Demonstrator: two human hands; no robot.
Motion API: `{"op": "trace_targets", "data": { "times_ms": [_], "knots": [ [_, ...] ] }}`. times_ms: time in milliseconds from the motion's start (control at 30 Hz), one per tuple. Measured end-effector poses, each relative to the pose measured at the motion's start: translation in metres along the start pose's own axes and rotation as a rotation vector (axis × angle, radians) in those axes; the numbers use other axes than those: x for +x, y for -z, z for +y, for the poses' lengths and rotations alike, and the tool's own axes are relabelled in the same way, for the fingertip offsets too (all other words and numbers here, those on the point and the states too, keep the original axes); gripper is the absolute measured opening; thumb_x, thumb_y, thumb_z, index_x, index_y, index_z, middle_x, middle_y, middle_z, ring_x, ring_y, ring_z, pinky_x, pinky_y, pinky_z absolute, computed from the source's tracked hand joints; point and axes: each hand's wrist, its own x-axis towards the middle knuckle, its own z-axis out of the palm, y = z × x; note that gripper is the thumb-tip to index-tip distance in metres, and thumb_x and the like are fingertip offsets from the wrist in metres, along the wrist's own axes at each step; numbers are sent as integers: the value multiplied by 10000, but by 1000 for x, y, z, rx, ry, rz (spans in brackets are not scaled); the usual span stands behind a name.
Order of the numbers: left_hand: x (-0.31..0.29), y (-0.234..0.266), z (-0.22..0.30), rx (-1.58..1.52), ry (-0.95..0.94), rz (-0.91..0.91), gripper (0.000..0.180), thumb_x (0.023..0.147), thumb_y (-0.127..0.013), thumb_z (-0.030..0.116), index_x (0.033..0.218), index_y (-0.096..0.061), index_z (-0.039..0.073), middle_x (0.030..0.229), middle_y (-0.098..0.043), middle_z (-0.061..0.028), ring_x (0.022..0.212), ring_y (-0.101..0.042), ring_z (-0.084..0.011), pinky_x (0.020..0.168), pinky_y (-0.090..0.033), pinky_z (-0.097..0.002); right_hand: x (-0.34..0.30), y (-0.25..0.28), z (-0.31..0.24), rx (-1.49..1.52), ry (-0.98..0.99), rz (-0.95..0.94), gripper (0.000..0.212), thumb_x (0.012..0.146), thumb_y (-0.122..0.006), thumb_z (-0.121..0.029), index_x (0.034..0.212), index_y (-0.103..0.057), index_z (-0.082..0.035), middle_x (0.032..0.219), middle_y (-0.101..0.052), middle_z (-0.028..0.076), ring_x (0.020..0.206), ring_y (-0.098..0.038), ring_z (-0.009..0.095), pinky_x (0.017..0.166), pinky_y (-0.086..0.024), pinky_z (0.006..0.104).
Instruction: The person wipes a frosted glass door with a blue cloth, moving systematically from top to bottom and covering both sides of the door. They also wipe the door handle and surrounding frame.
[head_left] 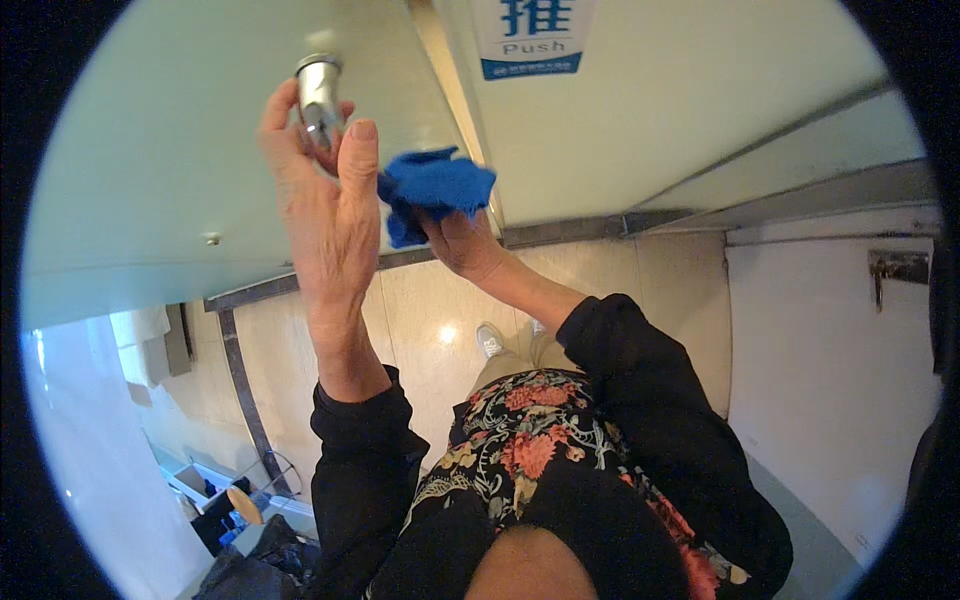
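Note:
A short, shiny metal door handle [319, 95] stands out from a pale green door panel [180, 130] at the upper left. My left hand [335, 210] is curled around it, with fingers behind and the thumb in front. To the right, a bunched blue cloth [440, 183] is gripped in my right hand [462, 243], close to the panel's edge strip. The cloth covers part of my right fingers.
Beside the strip is a second pale panel [600, 130] bearing a blue and white sticker [532, 38]. A white door [830, 350] with a metal lever [880, 285] stands at right. Lower left are a black plastic bag [270, 560] and a bin-like container [195, 480]. Beige tiles [420, 320] cover the floor.

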Motion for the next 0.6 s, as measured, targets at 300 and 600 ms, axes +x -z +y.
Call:
{"op": "trace_targets", "data": {
  "times_ms": [300,600],
  "knots": [
    [2,-20,-12,-259,-57,302,360,806,-521,17,1119,-343,14,653,-492,-45,457,-460,-57,409,-403,-158,2,40,7,168,-352,0,186,709,-549,-26,889,-561,-70,872,-581,119,796,-561,284,734,-435,376],
    [9,-23,-24,-57,-256,357,411,781,-575,41,1147,-397,-21,1132,-433,-99,923,-507,-136,764,-438,-240,127,27,-36,46,611,380,199,580,-615,-118,760,-575,-43,736,-538,109,610,-537,271,500,-437,339]
  ]
}}
